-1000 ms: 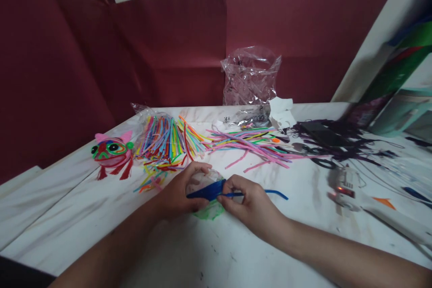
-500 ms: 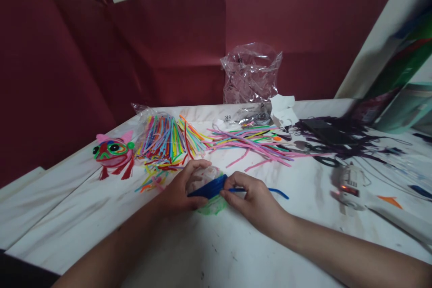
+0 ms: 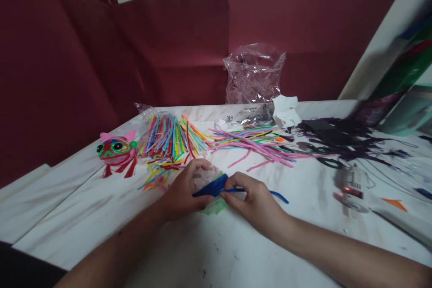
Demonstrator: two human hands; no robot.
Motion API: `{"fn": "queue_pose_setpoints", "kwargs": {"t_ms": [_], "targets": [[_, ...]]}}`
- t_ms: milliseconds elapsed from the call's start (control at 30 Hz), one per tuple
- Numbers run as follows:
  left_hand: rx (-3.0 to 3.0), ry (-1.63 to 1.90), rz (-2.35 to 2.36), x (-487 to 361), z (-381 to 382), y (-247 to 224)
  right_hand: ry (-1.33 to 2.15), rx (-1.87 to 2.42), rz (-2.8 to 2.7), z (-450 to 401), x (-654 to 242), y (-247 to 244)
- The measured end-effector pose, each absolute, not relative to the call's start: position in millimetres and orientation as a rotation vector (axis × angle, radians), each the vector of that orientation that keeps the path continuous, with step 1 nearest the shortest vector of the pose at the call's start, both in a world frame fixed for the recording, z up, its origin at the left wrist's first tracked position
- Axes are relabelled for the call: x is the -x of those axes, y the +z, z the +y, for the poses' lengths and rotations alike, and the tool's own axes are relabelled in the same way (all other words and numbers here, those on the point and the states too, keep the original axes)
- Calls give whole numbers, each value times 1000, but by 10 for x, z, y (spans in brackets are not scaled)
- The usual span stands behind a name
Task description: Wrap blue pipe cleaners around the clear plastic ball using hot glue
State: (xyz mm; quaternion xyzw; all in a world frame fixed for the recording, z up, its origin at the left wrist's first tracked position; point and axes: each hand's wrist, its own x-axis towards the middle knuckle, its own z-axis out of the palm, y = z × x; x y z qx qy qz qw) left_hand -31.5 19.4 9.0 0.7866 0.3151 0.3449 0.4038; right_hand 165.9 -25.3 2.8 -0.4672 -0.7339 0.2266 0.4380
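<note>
A rounded see-through piece (image 3: 201,180) with a light green lower part (image 3: 216,207) is gripped in my left hand (image 3: 180,191), thumb in front and fingers curled over the far side. Rows of blue pipe cleaner (image 3: 211,186) form a slanted band across its middle. My right hand (image 3: 254,195) pinches a blue pipe cleaner (image 3: 279,196) between thumb and forefinger, right against the band's right end. Its loose tail sticks out to the right, past the knuckles. My fingers hide part of the rounded piece.
Bundled pipe cleaners (image 3: 165,139) lie in clear plastic behind my left hand, with loose pink ones (image 3: 266,150) to their right. A decorated pink animal figure (image 3: 118,150) stands at left. At right are a glue gun (image 3: 356,189) with a lit red light, scissors (image 3: 326,155) and dark purple strands (image 3: 357,128).
The view has shifted slightly, so the table things appear a little further right. Both hands keep their grips, and the blue band looks slightly more covered by my left thumb.
</note>
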Motion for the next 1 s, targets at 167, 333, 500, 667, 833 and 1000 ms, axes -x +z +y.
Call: {"fn": "queue_pose_setpoints", "kwargs": {"t_ms": [167,333,500,667,833,1000], "targets": [[-1978,951,773,326,268,4,426,1105,-1870,-217,-1705,-10],[-1918,922,788,316,269,34,373,1042,-1884,-205,-1712,-28],[-1984,928,765,318,265,13,404,1090,-1876,-209,-1704,-34],[-2037,931,750,334,270,-11,474,1112,-1857,-210,-1701,-2],[-2006,888,778,344,259,22,597,1159,-1821,-187,-1700,51],[-2037,844,710,364,321,69,576,1141,-1840,-201,-1691,50]]}}
